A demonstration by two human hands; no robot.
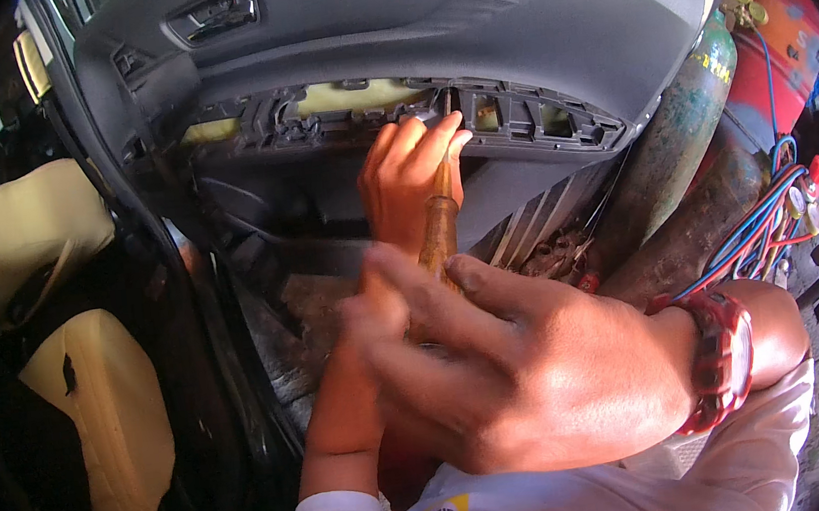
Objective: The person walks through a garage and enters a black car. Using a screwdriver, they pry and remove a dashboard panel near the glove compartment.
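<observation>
Right hand (533, 382) wrapped round the wooden tool handle (439, 232), left hand (412, 180) pinching the shaft up top, steadying the tip at the open slot in the door panel (506, 36) where the trim's off. Looks like mid-pry imo. Next move needs gentle leverage w/o cracking the clips (525, 119).

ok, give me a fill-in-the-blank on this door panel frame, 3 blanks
The left hand steadies the upper end of a tool with a ____ handle.
The right hand wears a ____ wrist strap.
The tool points up at the open slot in the car's door ____.

Missing words: wooden; red; panel
</observation>
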